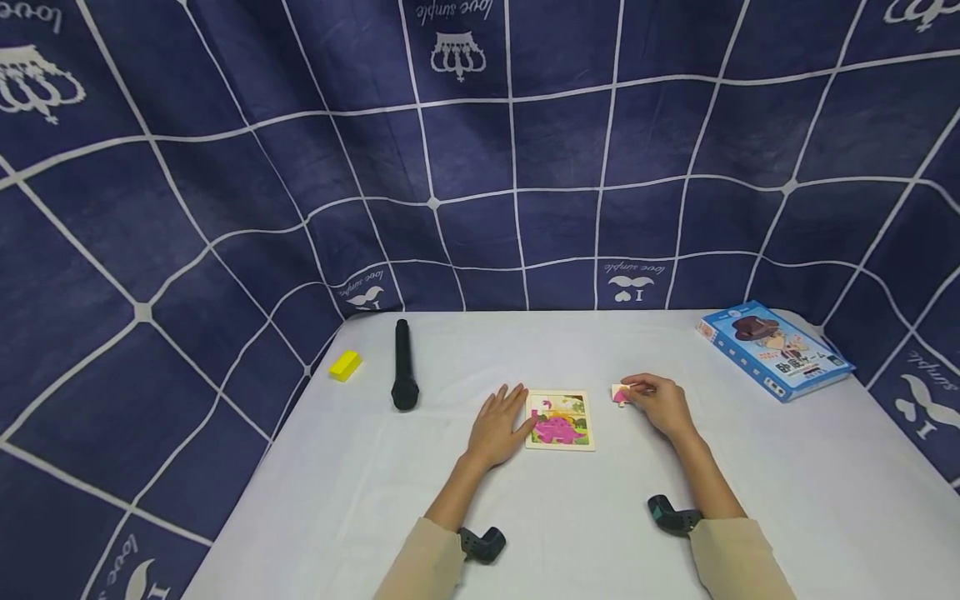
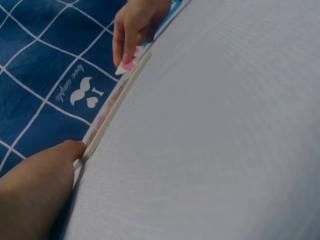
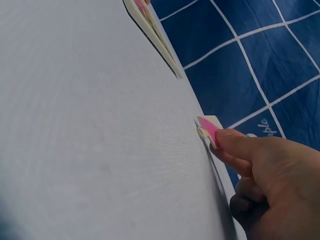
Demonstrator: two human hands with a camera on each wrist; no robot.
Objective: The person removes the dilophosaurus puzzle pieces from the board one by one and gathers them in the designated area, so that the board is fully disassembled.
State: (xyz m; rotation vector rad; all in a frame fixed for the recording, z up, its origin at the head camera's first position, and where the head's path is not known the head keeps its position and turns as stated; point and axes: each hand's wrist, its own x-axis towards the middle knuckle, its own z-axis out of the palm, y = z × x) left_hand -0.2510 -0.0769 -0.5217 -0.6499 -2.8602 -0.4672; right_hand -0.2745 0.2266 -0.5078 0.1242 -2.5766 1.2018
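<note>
A jigsaw puzzle in a square wooden tray (image 1: 564, 447) lies on the white table, its picture a pink dinosaur. A pale gap shows in the upper left of the picture. My left hand (image 1: 495, 427) lies at the tray's left side, fingers spread and straight, thumb over the edge. In the left wrist view that thumb (image 2: 74, 148) touches the tray's near corner. To the right of the tray, my right hand (image 1: 663, 405) pinches a pink and cream puzzle piece (image 1: 620, 395) between thumb and fingers. The right wrist view shows the piece (image 3: 209, 129) tilted, close over the table.
Toward the back left are a black microphone (image 1: 403, 367) and a small yellow block (image 1: 346, 365). A blue illustrated box (image 1: 777, 348) sits at the back right. Behind the table (image 1: 570, 517) hangs a dark blue curtain (image 1: 480, 167) with white lines.
</note>
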